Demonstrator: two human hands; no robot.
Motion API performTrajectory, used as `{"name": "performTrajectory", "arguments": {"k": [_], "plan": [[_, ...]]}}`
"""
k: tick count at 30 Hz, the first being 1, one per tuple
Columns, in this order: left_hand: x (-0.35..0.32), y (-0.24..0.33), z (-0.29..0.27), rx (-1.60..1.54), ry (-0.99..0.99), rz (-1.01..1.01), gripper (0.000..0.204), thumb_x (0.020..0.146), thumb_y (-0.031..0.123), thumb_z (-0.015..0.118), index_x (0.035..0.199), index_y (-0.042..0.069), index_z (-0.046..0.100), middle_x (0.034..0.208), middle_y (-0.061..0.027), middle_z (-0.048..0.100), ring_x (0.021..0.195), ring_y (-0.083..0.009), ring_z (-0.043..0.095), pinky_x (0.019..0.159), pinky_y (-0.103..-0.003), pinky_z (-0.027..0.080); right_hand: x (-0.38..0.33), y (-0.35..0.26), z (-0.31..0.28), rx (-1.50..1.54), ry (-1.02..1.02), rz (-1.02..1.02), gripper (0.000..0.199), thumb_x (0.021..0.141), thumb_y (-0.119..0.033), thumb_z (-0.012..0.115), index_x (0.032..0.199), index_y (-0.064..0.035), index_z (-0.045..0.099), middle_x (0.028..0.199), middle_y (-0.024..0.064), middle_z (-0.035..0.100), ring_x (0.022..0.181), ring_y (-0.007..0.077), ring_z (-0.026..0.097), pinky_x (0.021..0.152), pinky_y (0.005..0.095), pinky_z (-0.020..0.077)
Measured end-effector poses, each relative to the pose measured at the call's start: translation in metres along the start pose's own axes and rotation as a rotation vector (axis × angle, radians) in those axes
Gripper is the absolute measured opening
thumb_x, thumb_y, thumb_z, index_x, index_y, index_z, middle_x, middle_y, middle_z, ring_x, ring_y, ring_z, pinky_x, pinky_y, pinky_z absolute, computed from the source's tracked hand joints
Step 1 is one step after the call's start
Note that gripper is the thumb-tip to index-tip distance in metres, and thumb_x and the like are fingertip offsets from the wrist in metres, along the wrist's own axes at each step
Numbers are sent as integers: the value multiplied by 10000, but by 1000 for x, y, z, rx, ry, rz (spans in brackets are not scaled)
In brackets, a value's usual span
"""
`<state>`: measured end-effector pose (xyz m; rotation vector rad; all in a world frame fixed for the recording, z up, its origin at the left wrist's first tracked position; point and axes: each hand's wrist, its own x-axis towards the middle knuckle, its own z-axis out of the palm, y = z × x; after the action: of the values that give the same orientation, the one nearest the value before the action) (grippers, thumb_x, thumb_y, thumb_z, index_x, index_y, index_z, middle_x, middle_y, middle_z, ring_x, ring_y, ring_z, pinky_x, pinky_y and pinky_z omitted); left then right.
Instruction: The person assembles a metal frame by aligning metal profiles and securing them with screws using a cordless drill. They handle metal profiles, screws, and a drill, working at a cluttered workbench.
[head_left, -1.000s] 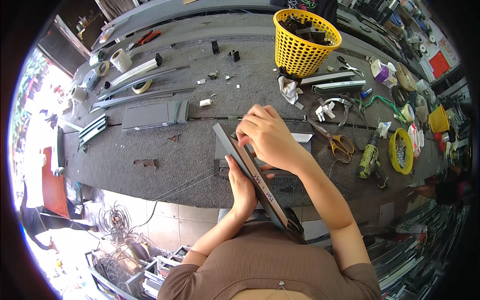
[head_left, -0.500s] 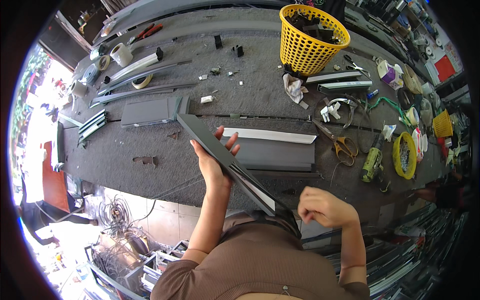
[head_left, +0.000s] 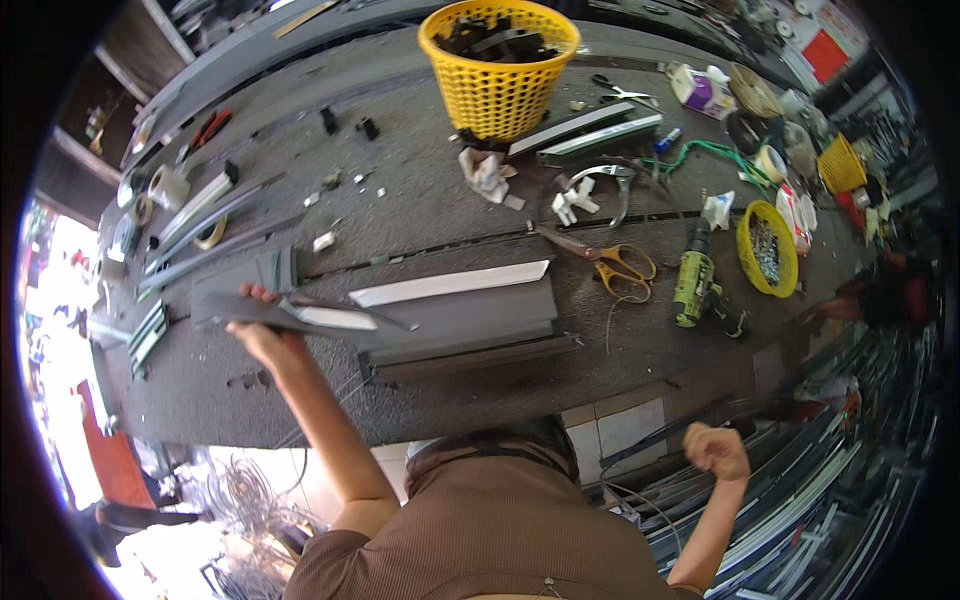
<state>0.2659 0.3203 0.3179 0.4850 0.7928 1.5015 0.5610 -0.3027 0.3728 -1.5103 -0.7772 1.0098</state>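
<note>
My left hand is closed around a dark grey flat profile, held low over the left part of the table. A white strip runs along its right end, with a thin dark strand beside it. Just right of it lie grey flat panels with a white-faced profile along their far edge. Off the table at the lower right, my right hand is raised with its fingers curled in; whatever they may hold is hidden. Beneath the held profile is another grey flat bundle.
A yellow basket of dark parts stands at the back. Scissors, a green drill and a yellow tray of small metal pieces lie on the right. Tape rolls and long profiles are at the left.
My left hand has carried the profile leftward and turned it from steeply slanted to nearly level. The right hand has moved right and down, away from the profile. The whole view has shifted.
</note>
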Motion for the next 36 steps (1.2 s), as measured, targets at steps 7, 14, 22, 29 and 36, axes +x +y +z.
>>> {"name": "performTrajectory", "arguments": {"k": [7,14,22,29,36], "plan": [[-38,-5,4,-111,-278,-97,475,1113,523,321,1211,77,452,1030,-41,541,857,-155,537,727,-282,536,-71,33,-42,-961,1304,610,363,946,-219,723,1210,21,654,1164,130,677,985,234,647,870,366,516],[-137,-32,79,-4,-293,-283,488,1103,574,301,1171,123,475,976,-24,534,762,-148,538,647,-270,507,129,-41,134,-345,389,-52,290,974,-218,701,1175,-10,722,1087,114,752,941,202,718,868,345,555],[-118,-10,54,31,-212,-65,537,1080,613,350,1159,99,484,928,-23,518,623,-142,490,550,-275,455,168,-82,160,-443,-135,-335,180,904,-213,733,818,-56,713,684,93,658,633,308,652,572,378,489],[-46,22,-28,-491,-465,-158,419,1096,486,422,1171,80,490,956,-41,528,685,-157,490,618,-297,511,86,-40,66,-496,-281,-188,179,826,-171,736,713,-39,691,654,68,633,578,244,604,556,327,454],[47,103,-91,-436,-159,230,344,1078,378,396,1154,55,490,1026,-49,562,759,-157,530,686,-283,556,-152,131,-97,2,796,497,470,997,-415,671,1092,45,687,920,123,724,805,132,666,599,279,447]]}}
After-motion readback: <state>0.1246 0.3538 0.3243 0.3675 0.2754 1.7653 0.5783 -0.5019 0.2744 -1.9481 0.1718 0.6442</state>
